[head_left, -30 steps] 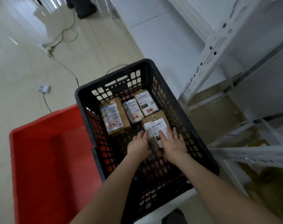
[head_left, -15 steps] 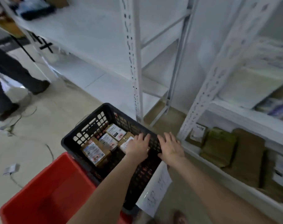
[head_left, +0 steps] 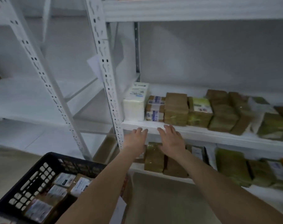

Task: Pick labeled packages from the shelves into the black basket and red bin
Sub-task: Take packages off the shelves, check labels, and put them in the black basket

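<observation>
Shelving [head_left: 218,136], white metal, packages [head_left: 176,109] in rows, left hand [head_left: 136,139], right hand [head_left: 171,139], grips apart

Both arms outstretched, left hand [head_left: 135,138] and right hand [head_left: 171,139] palm-down, fingers [head_left: 168,128] extended.

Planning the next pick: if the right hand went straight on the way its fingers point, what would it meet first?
Likely the front edge of the shelf, which the right hand overlaps at its fingertips; if it passes above, the brown stack. Depth is unclear.
</observation>
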`<state>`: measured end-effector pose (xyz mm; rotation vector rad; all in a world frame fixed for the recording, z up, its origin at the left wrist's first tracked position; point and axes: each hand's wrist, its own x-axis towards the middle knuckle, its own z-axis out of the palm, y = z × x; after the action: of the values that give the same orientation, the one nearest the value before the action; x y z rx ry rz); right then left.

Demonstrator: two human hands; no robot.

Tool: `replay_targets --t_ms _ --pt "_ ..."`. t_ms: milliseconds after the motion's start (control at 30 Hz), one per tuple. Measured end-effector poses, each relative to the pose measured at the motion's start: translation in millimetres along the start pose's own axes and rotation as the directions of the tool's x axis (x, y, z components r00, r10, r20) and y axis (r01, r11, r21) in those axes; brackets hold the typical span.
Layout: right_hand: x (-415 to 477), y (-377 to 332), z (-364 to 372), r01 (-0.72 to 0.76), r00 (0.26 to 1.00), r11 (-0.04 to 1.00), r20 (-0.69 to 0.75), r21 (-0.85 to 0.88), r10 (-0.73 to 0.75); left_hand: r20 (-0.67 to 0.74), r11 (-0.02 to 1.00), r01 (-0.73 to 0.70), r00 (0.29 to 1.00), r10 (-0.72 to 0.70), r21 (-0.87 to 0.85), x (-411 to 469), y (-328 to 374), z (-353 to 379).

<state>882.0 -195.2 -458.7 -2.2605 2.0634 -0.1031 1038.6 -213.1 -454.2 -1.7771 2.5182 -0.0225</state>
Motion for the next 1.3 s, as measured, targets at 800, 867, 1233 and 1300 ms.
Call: replay_targets --t_ms 800,867,1233,1300 --pt "-104.0 218.1 -288.5 -0.087 0.772 0.996 -0.634 -0.035 0.045 -0.662 0.955 -0.263 0.693 0.287 0.139 25.0 249.6 -266.1" --pt "-90.8 217.1 -316.1 -0.083 0.712 0.996 -0.701 -0.019 0.046 -0.734 0.953 -0.261 0.616 0.286 0.153 33.1 242.1 -293.4" --pt "11.8 211.5 -418.4 -0.023 0.668 0.88 -0.648 0.475 0.367 -0.829 0.841 -0.397 0.549 -0.104 -0.368 113.3 208.0 -407.1" --pt "24.2 214.3 -425.4 -0.005 0.711 0.841 -0.589 0.541 0.383 -0.77 0.788 -0.399 0.621 -0.145 -0.47 126.6 210.8 -414.0"
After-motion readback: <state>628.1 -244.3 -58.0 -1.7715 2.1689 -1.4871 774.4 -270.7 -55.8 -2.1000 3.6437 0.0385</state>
